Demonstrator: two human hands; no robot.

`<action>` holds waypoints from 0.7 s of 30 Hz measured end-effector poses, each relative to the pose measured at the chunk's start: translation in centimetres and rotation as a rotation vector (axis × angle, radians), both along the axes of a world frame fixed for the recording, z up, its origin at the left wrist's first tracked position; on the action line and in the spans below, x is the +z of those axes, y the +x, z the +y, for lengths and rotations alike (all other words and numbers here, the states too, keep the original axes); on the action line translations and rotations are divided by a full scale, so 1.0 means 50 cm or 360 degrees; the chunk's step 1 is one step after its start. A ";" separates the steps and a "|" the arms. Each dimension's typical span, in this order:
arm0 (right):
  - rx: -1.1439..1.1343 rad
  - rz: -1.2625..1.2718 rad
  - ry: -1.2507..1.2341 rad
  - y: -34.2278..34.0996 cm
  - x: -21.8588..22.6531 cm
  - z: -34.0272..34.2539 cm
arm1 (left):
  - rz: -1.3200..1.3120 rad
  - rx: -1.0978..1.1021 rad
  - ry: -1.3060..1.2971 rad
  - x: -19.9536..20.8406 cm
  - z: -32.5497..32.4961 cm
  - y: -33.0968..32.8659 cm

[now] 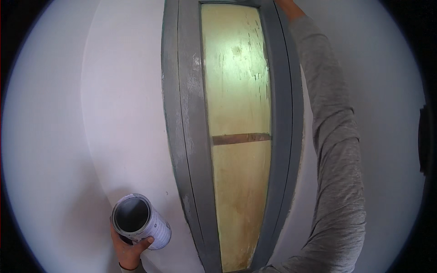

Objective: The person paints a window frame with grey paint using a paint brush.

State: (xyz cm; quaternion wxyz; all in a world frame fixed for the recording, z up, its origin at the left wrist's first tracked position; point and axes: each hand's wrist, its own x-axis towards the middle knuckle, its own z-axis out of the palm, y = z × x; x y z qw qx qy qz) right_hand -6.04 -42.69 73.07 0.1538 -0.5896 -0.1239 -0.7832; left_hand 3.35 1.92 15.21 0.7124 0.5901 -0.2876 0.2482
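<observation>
My left hand (129,254) is closed round an open paint can (158,231) at the lower left, its thumb pressed on the can's side. The can tilts so that its round mouth and grey inside show. High at the top edge, my right hand (290,8) reaches up beside the grey frame (190,91). Its fingers are cut off by the picture's edge, so what it holds or touches is hidden. Within the frame is a tall yellowish panel (239,100) with chipped, streaked spots and a brown crossbar (241,139).
A pale wall (125,91) runs up the frame's left side, and another pale wall (387,91) stands to the right. My right forearm, in a grey sleeve (337,145), stretches upward along the frame's right side. A dark object (424,141) sits at the far right rim.
</observation>
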 end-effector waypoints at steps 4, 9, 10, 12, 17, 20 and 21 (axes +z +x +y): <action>0.0045 -0.0258 -0.0003 -0.088 -0.103 0.057 | -0.0039 -0.0011 0.0063 0.017 -0.004 -0.027; 0.0534 0.0164 -0.0032 -0.162 -0.349 0.192 | 0.0053 -0.0499 0.0087 -0.036 -0.021 -0.082; 0.0617 0.0259 -0.0168 -0.143 -0.411 0.202 | -0.0006 -0.0492 0.0091 -0.056 -0.025 -0.086; 0.0809 0.0361 -0.0343 -0.084 -0.559 0.201 | -0.0040 -0.0460 0.0131 -0.083 -0.046 -0.086; 0.1350 0.1189 -0.0052 -0.078 -0.928 0.268 | 0.0043 -0.0175 0.0408 -0.162 -0.074 -0.091; 0.1397 0.1318 -0.0797 -0.090 -1.026 0.269 | -0.0004 -0.0168 0.0532 -0.203 -0.075 -0.085; 0.1483 0.1440 -0.0721 -0.086 -1.036 0.270 | 0.0017 -0.0152 0.0637 -0.196 -0.077 -0.093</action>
